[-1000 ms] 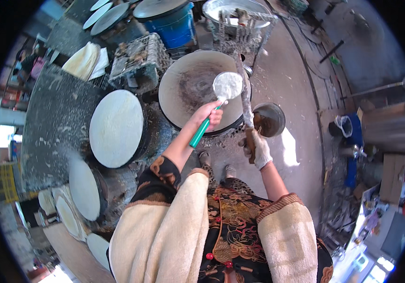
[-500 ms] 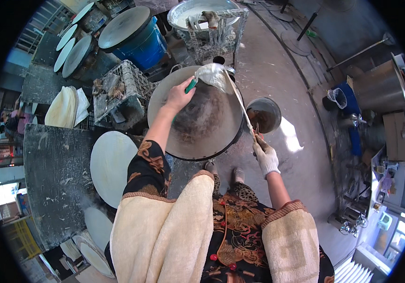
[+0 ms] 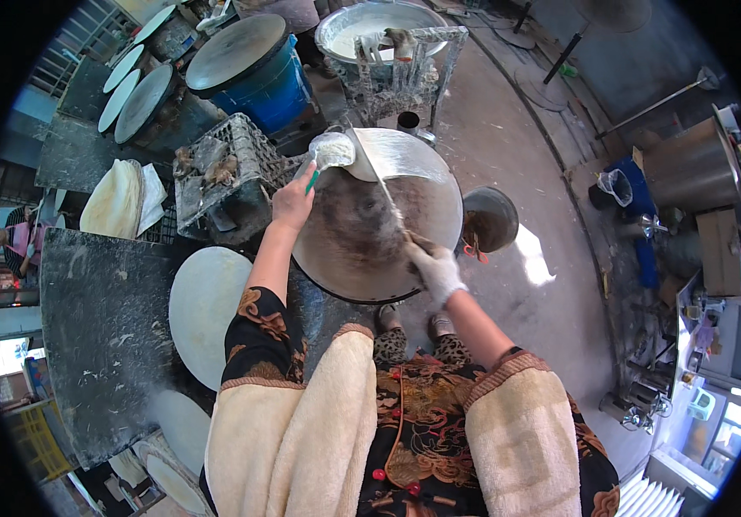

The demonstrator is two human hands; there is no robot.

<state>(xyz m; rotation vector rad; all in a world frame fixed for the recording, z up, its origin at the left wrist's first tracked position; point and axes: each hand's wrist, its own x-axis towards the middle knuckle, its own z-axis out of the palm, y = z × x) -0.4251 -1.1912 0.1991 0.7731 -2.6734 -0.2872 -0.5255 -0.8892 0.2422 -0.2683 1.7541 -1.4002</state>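
Observation:
A large round griddle stands in front of me, its middle brown and dry. My bare left hand is closed round the green handle of a ladle, which hangs over the far left rim with white batter in its bowl. In a white glove, my right hand grips the near end of a long thin spreader that slants across the griddle. White wet batter lies as a smooth film on the far right part, beside the spreader's blade.
Right of the griddle stands a metal bucket with orange-handled tools. Beyond are a basin of white batter behind a crusted chair and a lidded blue barrel. At left are a crate, a pale round sheet and a dark table.
The ladle has moved left, off the far middle. My right hand has swung in from beside the bucket to over the griddle, and the batter now covers a wider patch at the far right.

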